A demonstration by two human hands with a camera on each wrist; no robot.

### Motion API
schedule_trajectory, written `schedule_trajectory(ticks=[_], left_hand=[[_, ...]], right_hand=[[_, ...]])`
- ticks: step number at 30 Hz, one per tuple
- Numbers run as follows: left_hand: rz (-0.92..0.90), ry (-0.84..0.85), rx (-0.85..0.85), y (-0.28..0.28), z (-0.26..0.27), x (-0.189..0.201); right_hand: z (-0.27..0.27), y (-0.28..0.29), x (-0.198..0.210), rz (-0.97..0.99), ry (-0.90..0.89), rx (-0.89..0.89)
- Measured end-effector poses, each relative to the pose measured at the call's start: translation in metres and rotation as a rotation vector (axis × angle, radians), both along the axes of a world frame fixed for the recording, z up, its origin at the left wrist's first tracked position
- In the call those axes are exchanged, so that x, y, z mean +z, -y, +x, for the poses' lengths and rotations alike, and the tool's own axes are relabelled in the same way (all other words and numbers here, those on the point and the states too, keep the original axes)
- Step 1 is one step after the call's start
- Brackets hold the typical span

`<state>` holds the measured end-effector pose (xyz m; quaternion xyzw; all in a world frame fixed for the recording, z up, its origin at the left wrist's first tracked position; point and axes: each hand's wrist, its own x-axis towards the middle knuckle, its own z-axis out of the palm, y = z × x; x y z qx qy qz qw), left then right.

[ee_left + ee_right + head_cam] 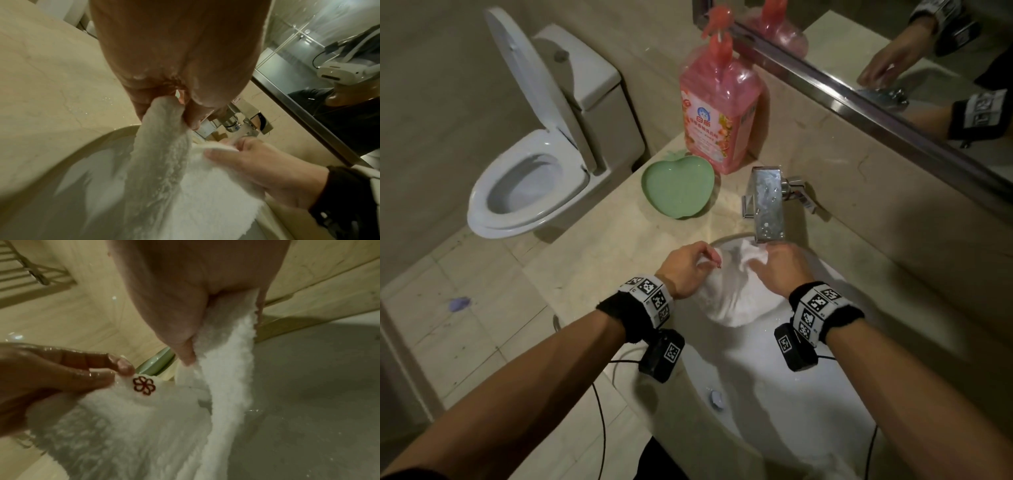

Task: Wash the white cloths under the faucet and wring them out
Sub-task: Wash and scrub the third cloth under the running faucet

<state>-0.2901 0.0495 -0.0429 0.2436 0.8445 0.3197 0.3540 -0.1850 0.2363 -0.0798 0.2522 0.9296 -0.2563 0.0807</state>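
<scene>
- My left hand (690,265) pinches one edge of the white cloth (736,298); fingers (191,113) clenched on it.
- My right hand (779,270) grips the opposite edge.
- Cloth hangs spread between both hands, over the sink (774,394), below the faucet (767,202).

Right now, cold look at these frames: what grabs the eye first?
The white cloth, stretched between the left hand and the right hand over the sink, just below the chrome faucet. Next, the big pink soap bottle at the back of the counter, with a green apple-shaped dish in front of it. A red flower emblem sits near the cloth's left-held edge.
</scene>
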Motion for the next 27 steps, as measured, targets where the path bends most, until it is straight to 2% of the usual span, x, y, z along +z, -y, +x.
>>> schedule_trajectory(ticks=[1, 3, 5, 8, 11, 16, 22, 27], left_hand=[[-0.012, -0.011, -0.008, 0.000, 0.000, -0.001], [-0.046, -0.013, -0.019, 0.000, 0.000, -0.005], [-0.092, 0.022, -0.023, -0.004, 0.000, -0.007], [-0.151, 0.038, -0.076, -0.004, -0.002, -0.010], [-0.146, 0.014, -0.117, -0.015, 0.001, -0.011], [0.013, -0.007, -0.054, -0.047, 0.019, -0.018], [-0.011, 0.096, 0.099, -0.091, 0.033, -0.028], [0.007, 0.045, 0.152, -0.101, 0.029, -0.025]], right_hand=[[-0.001, 0.001, 0.001, 0.007, -0.034, 0.014], [-0.005, 0.001, 0.005, -0.071, -0.034, -0.100], [-0.007, -0.007, 0.003, -0.246, 0.000, -0.291], [-0.005, -0.013, -0.004, -0.523, -0.031, -0.479], [0.007, -0.023, -0.004, -0.628, -0.089, -0.593], [0.032, -0.037, 0.002, -0.640, -0.208, -0.652], [0.049, -0.045, 0.025, -0.687, -0.316, -0.621], [0.059, -0.051, 0.034, -0.591, -0.272, -0.528]])
